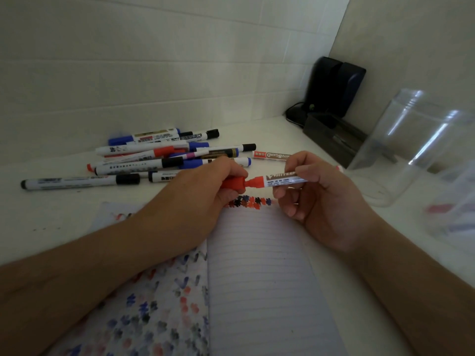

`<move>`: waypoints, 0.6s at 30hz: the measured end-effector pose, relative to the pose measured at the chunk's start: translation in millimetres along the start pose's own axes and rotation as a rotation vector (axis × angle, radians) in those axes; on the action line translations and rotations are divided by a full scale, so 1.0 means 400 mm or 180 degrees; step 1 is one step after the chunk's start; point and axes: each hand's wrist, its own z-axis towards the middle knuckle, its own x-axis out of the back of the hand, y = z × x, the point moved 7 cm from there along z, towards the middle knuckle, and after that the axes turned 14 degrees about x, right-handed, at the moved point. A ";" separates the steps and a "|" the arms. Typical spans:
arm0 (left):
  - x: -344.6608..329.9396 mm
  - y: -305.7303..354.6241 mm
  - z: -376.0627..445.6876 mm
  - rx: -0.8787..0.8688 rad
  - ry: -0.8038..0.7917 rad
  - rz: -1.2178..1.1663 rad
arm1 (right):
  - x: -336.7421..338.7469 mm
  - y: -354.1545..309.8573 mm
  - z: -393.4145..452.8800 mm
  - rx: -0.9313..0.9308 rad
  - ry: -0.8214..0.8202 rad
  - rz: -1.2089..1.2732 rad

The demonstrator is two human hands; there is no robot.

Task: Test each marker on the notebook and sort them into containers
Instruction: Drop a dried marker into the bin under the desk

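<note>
I hold a red whiteboard marker [279, 180] level above the top edge of the open lined notebook [259, 265]. My right hand [316, 199] grips its white barrel. My left hand [205, 191] is closed around its red cap [232, 183], which sits at the marker's red neck, slightly apart from the barrel. A row of red, blue and black test marks [250, 201] runs along the top of the right page. The left page is covered in similar marks. A pile of several markers [164, 155] lies behind my left hand.
A clear plastic container [411, 147] stands at the right, with a second clear container [455, 214] holding markers at the right edge, blurred. A dark tray [331, 137] and black speakers [334, 86] sit in the back corner by the tiled wall.
</note>
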 end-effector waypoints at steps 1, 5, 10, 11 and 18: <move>-0.001 0.000 0.000 0.0004 0.0000 0.0034 | 0.000 0.000 0.000 0.0006 -0.0012 -0.0018; -0.001 0.002 -0.002 -0.0011 0.0010 0.0057 | 0.000 0.002 0.000 -0.0007 -0.0065 -0.0064; 0.000 0.004 -0.003 -0.0066 0.0004 0.0077 | -0.002 0.003 0.001 0.0003 -0.0082 -0.0096; 0.000 0.005 -0.004 -0.0081 0.0004 0.0070 | -0.002 0.003 0.000 0.0001 -0.0083 -0.0092; 0.002 0.011 -0.006 -0.0202 0.0071 0.0084 | -0.002 -0.001 0.002 0.0105 -0.0063 -0.0328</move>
